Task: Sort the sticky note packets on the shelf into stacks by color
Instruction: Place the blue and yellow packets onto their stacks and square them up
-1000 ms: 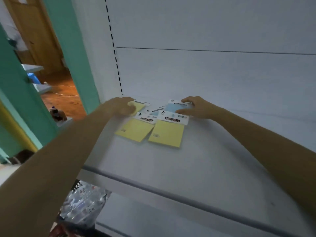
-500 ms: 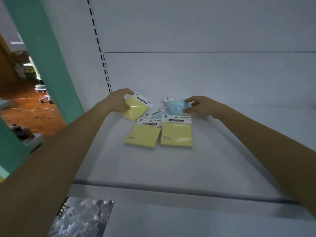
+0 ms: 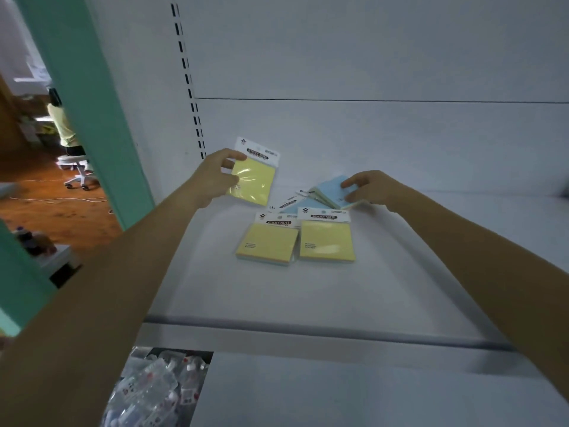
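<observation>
"STICKY NOTE" heads the raised packet (image 3: 253,177), left shelf packet (image 3: 267,243) and right shelf packet (image 3: 326,240).

Person's arms seen from wearer's own viewpoint. Left forearm (image 3: 123,272) and right forearm (image 3: 480,260) bare along whole visible length. Left hand (image 3: 215,177), right hand (image 3: 371,188) bare too. Finer surface detail blurred.

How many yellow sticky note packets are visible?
3. Held packet in left hand; left packet and right packet side by side on the shelf. More may hide under blue packets.

A teal post (image 3: 92,118), a white swivel-chair base (image 3: 77,175) on wooden floor (image 3: 61,217), clear plastic packets (image 3: 157,392) at lower left
</observation>
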`<action>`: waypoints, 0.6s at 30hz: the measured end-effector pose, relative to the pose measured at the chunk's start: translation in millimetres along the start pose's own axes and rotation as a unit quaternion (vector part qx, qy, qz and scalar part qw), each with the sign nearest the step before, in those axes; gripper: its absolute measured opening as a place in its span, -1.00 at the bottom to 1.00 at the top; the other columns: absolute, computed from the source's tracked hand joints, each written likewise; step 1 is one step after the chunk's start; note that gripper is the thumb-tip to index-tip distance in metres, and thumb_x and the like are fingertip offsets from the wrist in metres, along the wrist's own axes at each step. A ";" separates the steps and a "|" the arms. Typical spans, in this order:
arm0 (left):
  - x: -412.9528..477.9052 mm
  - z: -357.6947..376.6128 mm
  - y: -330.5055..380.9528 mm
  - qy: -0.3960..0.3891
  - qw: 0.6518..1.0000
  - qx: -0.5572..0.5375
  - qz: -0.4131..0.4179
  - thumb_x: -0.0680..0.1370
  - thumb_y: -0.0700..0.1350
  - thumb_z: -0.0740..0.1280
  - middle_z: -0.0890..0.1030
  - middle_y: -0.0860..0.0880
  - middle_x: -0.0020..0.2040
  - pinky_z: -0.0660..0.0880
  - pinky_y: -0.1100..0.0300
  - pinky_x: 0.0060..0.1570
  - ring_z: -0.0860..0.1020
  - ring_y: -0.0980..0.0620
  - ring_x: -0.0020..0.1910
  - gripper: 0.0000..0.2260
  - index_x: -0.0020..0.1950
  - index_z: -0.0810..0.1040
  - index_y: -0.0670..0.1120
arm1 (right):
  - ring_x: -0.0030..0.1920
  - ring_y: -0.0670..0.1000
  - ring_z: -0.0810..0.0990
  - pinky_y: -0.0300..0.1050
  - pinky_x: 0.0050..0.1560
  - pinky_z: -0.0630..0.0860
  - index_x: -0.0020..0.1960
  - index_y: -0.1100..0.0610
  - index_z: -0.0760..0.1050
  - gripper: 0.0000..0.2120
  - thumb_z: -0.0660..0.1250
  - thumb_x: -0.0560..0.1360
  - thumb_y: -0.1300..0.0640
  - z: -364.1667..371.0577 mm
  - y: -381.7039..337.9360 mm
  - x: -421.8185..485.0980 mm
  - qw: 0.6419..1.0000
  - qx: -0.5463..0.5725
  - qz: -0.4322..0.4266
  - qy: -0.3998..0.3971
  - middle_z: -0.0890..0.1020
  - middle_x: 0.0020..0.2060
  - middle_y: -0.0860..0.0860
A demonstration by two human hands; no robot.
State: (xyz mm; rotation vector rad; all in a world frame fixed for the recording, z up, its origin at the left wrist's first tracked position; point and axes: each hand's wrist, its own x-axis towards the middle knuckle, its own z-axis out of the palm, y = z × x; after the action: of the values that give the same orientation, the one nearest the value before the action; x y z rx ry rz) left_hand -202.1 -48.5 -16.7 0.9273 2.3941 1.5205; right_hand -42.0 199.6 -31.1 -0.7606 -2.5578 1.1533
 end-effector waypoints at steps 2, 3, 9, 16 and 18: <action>-1.7 9.6 2.0 0.022 0.999 -0.026 0.026 0.48 -0.41 0.22 0.38 -0.07 0.05 0.40 0.29 -0.33 0.45 0.00 -0.17 -0.59 0.25 0.45 -0.07 | 0.03 0.02 0.41 -0.23 -0.01 0.34 0.14 0.16 0.55 -0.63 0.37 0.35 0.38 -1.4 3.3 -2.8 0.998 0.001 -0.009 0.057 0.48 0.23 0.15; -2.2 15.4 3.9 0.030 0.998 -0.037 0.036 0.48 -0.40 0.23 0.37 -0.06 0.08 0.38 0.29 -0.31 0.44 -0.03 -0.09 -0.59 0.25 0.45 -0.06 | 0.03 0.02 0.41 -0.25 -0.04 0.36 0.13 0.16 0.56 -0.62 0.36 0.34 0.40 -2.9 4.2 -6.0 0.996 -0.001 -0.014 0.084 0.48 0.23 0.16; -4.7 60.2 23.7 0.006 0.992 -0.103 0.075 0.47 -0.43 0.21 0.42 -0.12 0.13 0.46 0.28 -0.24 0.48 -0.11 0.08 -0.59 0.26 0.44 -0.10 | -0.03 0.04 0.41 -0.38 -0.26 0.44 0.23 0.20 0.47 -0.57 0.23 0.40 0.47 -25.8 12.6 -43.0 0.995 0.035 -0.009 0.098 0.43 0.04 0.11; -18.5 122.6 60.1 -0.051 0.984 -0.115 0.123 0.47 -0.44 0.21 0.42 -0.04 0.08 0.48 0.40 -0.32 0.47 -0.03 0.04 -0.60 0.23 0.45 -0.11 | -0.03 0.04 0.45 -0.17 -0.02 0.39 0.22 0.11 0.47 -0.60 0.30 0.41 0.34 -69.7 46.7 -104.2 0.995 -0.045 0.026 0.085 0.47 0.10 0.10; -22.5 144.5 75.5 -0.063 0.981 -0.124 0.137 0.45 -0.45 0.21 0.42 -0.04 0.06 0.49 0.48 -0.36 0.46 -0.02 0.02 -0.60 0.23 0.46 -0.12 | 0.00 0.01 0.44 -0.19 0.02 0.37 0.28 0.12 0.44 -0.57 0.27 0.43 0.35 -87.9 60.0 -124.4 0.994 -0.060 0.025 0.091 0.45 0.11 0.07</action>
State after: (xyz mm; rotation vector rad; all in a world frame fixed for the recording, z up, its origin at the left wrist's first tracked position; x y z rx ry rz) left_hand -89.1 71.0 -23.9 1.2910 1.9976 1.7428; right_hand 119.9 220.1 -17.9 -0.9163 -2.4848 0.9051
